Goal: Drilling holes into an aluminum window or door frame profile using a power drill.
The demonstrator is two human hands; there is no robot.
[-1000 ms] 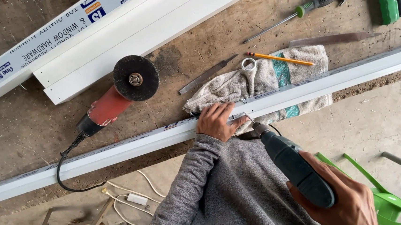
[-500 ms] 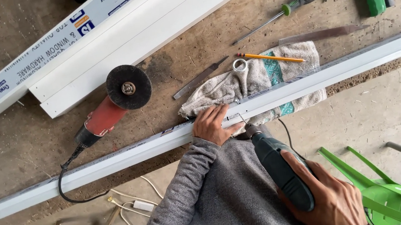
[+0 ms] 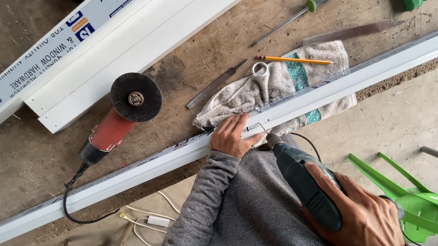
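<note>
Overhead, left hand (image 3: 234,136) flat on white rail (image 3: 369,71), right hand (image 3: 361,216) gripping drill (image 3: 303,186) (scuffed wooden workbench (image 3: 21,157), concrete floor (image 3: 409,120)).

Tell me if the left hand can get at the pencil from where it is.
Probably yes: the left hand presses the white profile, and the pencil lies uncovered on the towel just beyond.

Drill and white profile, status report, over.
Left hand flat on the white profile, holding it. Right hand grips the drill, bit at the profile. Towel beneath; nothing blocking.
</note>
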